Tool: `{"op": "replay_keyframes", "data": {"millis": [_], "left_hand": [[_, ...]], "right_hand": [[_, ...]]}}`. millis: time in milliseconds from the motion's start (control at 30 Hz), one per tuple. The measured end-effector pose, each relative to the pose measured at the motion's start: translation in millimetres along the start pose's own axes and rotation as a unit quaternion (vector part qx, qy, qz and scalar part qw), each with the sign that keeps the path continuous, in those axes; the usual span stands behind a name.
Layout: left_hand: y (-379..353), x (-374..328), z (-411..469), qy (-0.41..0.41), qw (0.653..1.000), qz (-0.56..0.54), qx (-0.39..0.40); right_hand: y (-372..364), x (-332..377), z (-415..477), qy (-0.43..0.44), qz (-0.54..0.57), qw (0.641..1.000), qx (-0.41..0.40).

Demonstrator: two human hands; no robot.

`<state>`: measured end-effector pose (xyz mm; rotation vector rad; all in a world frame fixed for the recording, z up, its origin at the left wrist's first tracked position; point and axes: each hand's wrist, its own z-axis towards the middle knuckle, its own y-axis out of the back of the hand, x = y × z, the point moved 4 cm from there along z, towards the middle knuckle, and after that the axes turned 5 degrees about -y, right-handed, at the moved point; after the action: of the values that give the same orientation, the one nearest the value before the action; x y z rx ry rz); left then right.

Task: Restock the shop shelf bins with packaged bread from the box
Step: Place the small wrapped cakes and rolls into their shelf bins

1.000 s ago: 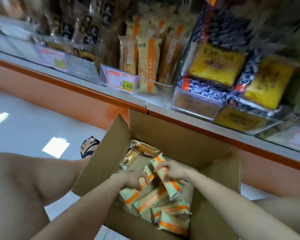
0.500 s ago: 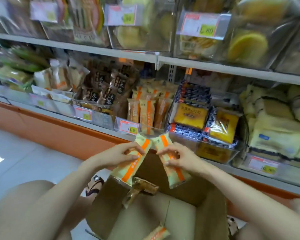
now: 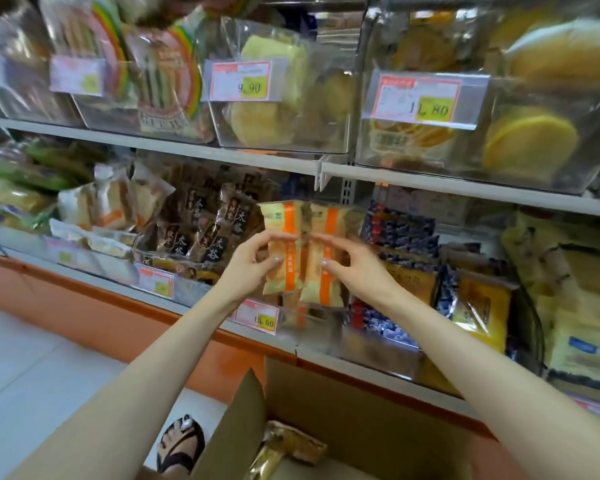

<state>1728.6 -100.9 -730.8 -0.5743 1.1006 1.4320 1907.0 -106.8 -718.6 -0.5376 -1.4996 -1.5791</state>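
- While the cardboard box [image 3: 343, 403] is sitting open at the bottom edge of the view, a gold-wrapped packet [image 3: 288, 448] is lying inside it against the left flap, and a sandalled foot [image 3: 181, 445] is resting on the floor just beside it.
- Above the box, the left hand [image 3: 253, 263] is pinching one orange-striped bread packet [image 3: 280, 282] between thumb and fingers.
- Beside it, the right hand [image 3: 355, 268] is pinching a second bread packet [image 3: 321, 287] the same way.
- Both packets are standing upright, side by side and touching, over the clear shelf bin [image 3: 314, 329] behind the price tag [image 3: 257, 315].
- Dark brown packets [image 3: 205, 230] are filling the bin to the left, and blue-and-yellow ones [image 3: 475, 306] the bin to the right.
- Farther up, round yellow cakes [image 3: 267, 123] are sitting in the upper shelf's bins.
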Motion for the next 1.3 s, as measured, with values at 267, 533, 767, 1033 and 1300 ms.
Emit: {"op": "replay_keyframes", "data": {"millis": [267,533,767,1033,1300], "left_hand": [[-16.2,32.9,18.4,0.033,0.997,0.068,0.003],[0.2,27.0,18.7,0.057,0.994,0.089,0.039],[-0.5,37.4,10.2,0.083,0.979,0.140,0.125],[-1.1,43.2,9.5,0.072,0.986,0.143,0.049],[-17.1,41.1,10.3,0.054,0.970,0.229,0.065]], "right_hand": [[-2.6,-19.8,22.7,-0.016,-0.051,0.999,0.007],[-3.3,-19.4,24.9,-0.001,-0.018,1.000,0.012],[-4.2,-24.5,27.0,-0.012,-0.071,0.997,0.006],[-2.1,-24.1,27.2,0.012,-0.145,0.988,-0.041],[-12.0,-32.5,31.8,0.001,-0.240,0.971,0.017]]}}
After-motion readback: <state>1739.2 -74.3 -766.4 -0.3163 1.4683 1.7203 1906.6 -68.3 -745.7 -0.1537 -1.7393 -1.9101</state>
